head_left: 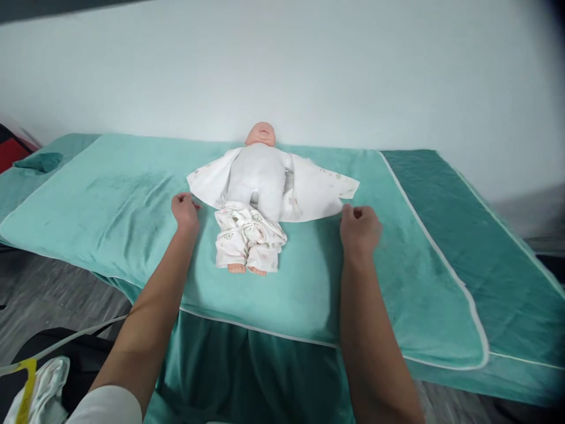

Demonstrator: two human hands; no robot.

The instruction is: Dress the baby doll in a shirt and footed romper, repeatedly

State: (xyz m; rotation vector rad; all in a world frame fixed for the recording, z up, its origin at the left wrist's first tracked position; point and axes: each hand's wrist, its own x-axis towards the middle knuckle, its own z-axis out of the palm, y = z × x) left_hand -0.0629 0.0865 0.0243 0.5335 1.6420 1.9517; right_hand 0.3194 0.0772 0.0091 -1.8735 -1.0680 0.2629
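Note:
A baby doll lies on its back on the light green mat, head toward the wall. Under it a white printed baby jacket is spread open, its sleeves out to both sides. The printed trousers are on the doll's legs and bunched at the thighs; both feet show below the cuffs. My left hand is closed just beside the jacket's left sleeve, with no cloth visible in its curled fingers. My right hand is closed, its fingertips at the lower right corner of the jacket.
A darker green cover extends beyond the mat to the right, and a white wall rises behind the bed. At lower left are a crumpled printed cloth, a yellow strip and a pale cable.

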